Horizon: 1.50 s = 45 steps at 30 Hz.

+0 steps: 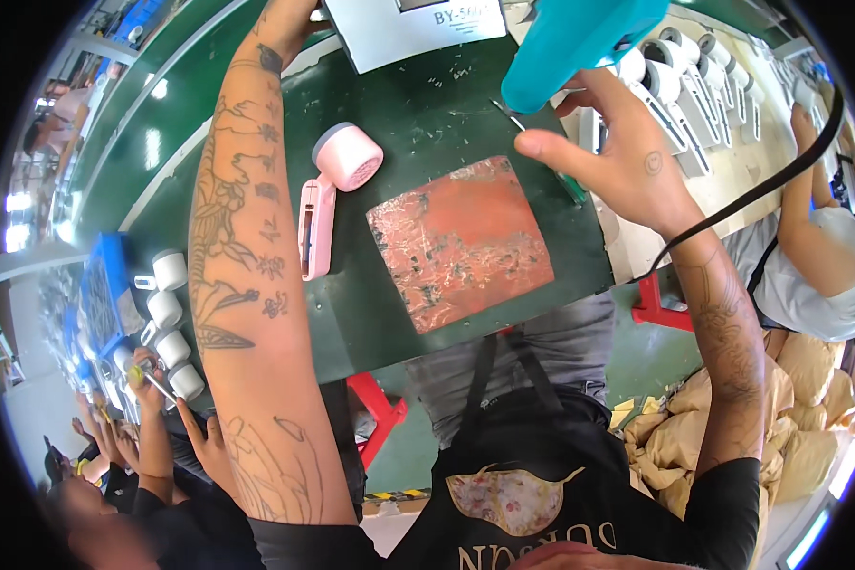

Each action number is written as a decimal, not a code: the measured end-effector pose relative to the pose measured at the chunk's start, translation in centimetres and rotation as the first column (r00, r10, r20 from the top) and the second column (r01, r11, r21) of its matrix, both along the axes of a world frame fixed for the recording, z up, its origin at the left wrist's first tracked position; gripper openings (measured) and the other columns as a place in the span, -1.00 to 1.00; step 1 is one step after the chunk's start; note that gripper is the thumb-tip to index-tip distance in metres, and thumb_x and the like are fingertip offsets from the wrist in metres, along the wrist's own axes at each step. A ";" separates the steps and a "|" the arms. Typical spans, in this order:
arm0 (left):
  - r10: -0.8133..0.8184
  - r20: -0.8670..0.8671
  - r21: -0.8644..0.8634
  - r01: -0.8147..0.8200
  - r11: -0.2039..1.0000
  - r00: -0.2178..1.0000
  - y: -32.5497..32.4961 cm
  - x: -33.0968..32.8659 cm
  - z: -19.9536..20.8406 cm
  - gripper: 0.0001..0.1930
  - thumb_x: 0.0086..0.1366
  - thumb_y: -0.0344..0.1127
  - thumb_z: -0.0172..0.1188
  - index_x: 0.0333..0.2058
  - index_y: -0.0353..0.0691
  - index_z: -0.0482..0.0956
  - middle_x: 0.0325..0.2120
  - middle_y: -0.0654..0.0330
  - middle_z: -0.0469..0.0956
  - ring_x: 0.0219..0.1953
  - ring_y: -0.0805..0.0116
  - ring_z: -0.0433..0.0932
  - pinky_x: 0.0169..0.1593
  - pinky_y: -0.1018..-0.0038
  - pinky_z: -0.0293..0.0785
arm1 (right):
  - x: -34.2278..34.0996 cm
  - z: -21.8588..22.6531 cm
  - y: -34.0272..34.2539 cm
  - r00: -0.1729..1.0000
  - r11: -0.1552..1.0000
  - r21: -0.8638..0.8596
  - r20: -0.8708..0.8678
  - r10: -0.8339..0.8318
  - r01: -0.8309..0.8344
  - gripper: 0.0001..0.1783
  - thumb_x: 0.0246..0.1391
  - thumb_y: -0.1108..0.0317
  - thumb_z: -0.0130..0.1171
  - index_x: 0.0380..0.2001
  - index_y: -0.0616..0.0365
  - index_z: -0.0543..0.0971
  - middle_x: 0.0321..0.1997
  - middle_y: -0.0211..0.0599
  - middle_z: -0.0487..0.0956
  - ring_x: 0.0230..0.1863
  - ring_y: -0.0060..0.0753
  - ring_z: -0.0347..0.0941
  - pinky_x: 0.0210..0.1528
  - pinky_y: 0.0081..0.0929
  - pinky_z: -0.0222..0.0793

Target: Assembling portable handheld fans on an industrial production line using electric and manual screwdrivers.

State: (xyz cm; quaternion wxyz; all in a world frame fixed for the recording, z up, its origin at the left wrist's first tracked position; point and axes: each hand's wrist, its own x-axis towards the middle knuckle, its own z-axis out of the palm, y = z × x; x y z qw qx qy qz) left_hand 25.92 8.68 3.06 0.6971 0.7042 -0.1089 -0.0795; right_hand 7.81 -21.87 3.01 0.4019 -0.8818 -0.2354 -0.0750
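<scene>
1. Right now the right hand (627, 152) is closed around the grip of a teal power tool (579, 38), held above the far right of the green table (427, 313); index finger sticks out to the left, off the tool.
2. Left hand (290, 24) reaches far, up at the top edge near a white box (418, 28). Mostly cut off by the frame, so I cannot tell if it is open or gripping.
3. Tool's long axis runs near-left to far-right; nose end points down-left toward the table. Black cable (760, 185) trails off right past the wrist.
4. Pink handheld device (332, 190) lies on the table between the arms, round head far, handle pointing near, axis almost near-far. Nobody is touching it.
5. Worn orange-red mat (461, 242) sits just right of it.
6. Risks, my read: cable could snag on the table edge and jerk the tool; the stray index finger sits close to the nose; a left forearm sweep could knock the pink device.
7. White units (679, 81) racked far right, more (171, 323) on the left by other people's hands.
</scene>
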 end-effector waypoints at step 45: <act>0.114 0.086 -0.218 -0.093 0.971 0.990 -5.7 -0.1 0.0 -0.44 0.41 0.05 0.24 0.20 -0.21 0.41 -0.04 0.13 0.59 -0.05 0.33 0.62 -0.02 0.42 0.58 | 32.6 -12.4 1.5 0.916 0.846 0.387 -0.312 -0.253 0.366 -0.12 0.40 -0.36 -0.21 0.28 0.29 0.45 0.23 0.08 0.56 0.25 -0.08 0.47 0.33 -0.15 0.34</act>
